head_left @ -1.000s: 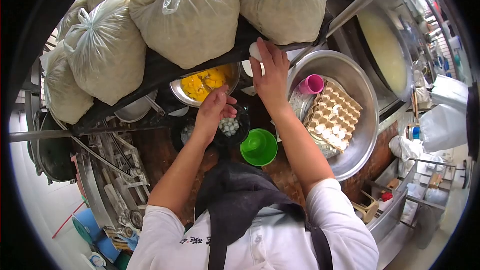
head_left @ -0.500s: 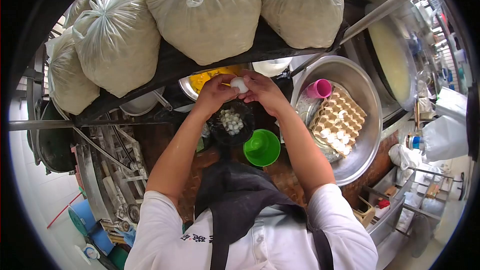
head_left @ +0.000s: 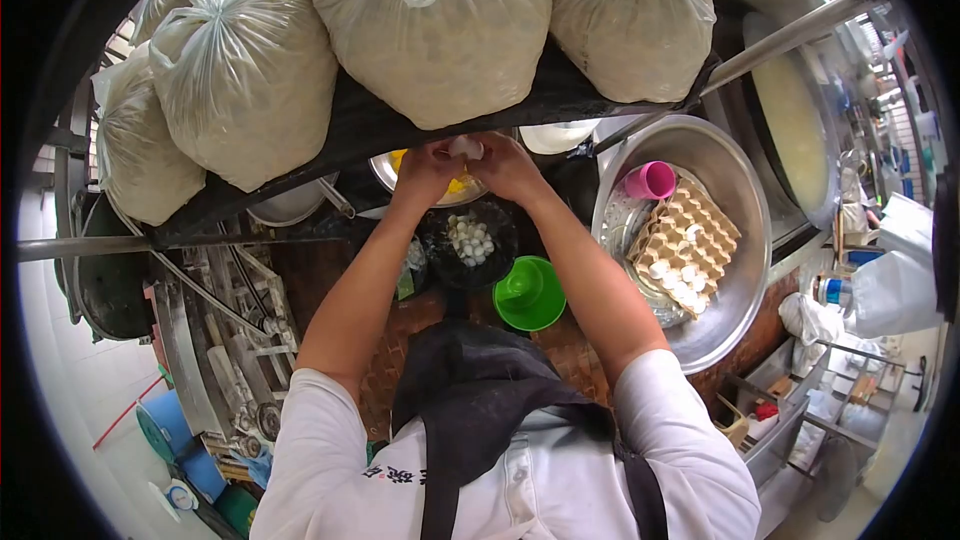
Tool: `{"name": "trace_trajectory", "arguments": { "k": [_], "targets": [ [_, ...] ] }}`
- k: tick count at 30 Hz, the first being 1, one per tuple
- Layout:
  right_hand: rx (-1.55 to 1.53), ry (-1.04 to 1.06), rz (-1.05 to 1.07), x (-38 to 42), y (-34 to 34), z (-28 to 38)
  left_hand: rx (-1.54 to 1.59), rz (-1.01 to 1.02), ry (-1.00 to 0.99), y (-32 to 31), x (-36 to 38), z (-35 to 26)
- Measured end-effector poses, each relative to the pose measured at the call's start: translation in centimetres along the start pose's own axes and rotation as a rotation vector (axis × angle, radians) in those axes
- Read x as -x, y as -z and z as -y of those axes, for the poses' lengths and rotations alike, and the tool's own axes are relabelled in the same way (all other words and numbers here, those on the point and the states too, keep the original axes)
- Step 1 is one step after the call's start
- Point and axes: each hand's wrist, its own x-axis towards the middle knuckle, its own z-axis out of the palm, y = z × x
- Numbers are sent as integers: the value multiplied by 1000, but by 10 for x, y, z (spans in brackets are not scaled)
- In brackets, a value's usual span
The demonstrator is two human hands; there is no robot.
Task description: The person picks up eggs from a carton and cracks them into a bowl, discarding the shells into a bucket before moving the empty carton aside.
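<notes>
A white egg (head_left: 465,147) is held between my two hands, close over a metal bowl (head_left: 379,172) with yellow egg yolk in it. My left hand (head_left: 430,174) curls around the egg's left side, and my right hand (head_left: 509,171) grips it from the right. The fingers of both hands are closed on the shell and partly hide it and the bowl. Just below my hands, a black-lined bin (head_left: 438,252) contains a pile of white eggshells (head_left: 471,240). Beside that bin stands a green bucket (head_left: 540,312).
Large tied plastic bags (head_left: 430,40) crowd the shelf in front, close above my hands. At right, a wide steel basin (head_left: 748,270) holds a cardboard egg tray (head_left: 700,220) with several white eggs or shells and a pink cup (head_left: 655,180). A metal rail (head_left: 790,40) runs beyond.
Both hands have moved slightly forward and lower over the bowl with the egg. The egg was whole in view before; now the fingers cover more of it. The camera view has shifted a little.
</notes>
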Motion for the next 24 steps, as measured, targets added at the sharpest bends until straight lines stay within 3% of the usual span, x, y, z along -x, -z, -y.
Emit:
{"name": "trace_trajectory", "arguments": {
  "k": [7,10,13,16,17,19,22,24],
  "targets": [
    [22,-41,106,-11,0,4,-115,-170,-94,-1,-14,22],
    [184,107,-56,-23,-11,-20,-319,-258,-232,2,-27,34],
    [391,225,-76,-31,-15,-32,-406,-280,-303,2,-25,35],
    [549,27,-45,-26,-8,-14,-538,-266,-454,-2,-27,45],
    [511,122,-78,-20,-6,-18,-601,-257,-526,-4,-29,49],
    [434,307,-147,-5,-1,-31,-372,-219,-345,-10,-3,28],
    [269,33,-10,56,6,-3,-279,-26,-214,-21,46,11],
    [308,-104,101,88,7,-4,-220,107,65,-33,68,5]
  ]
}}
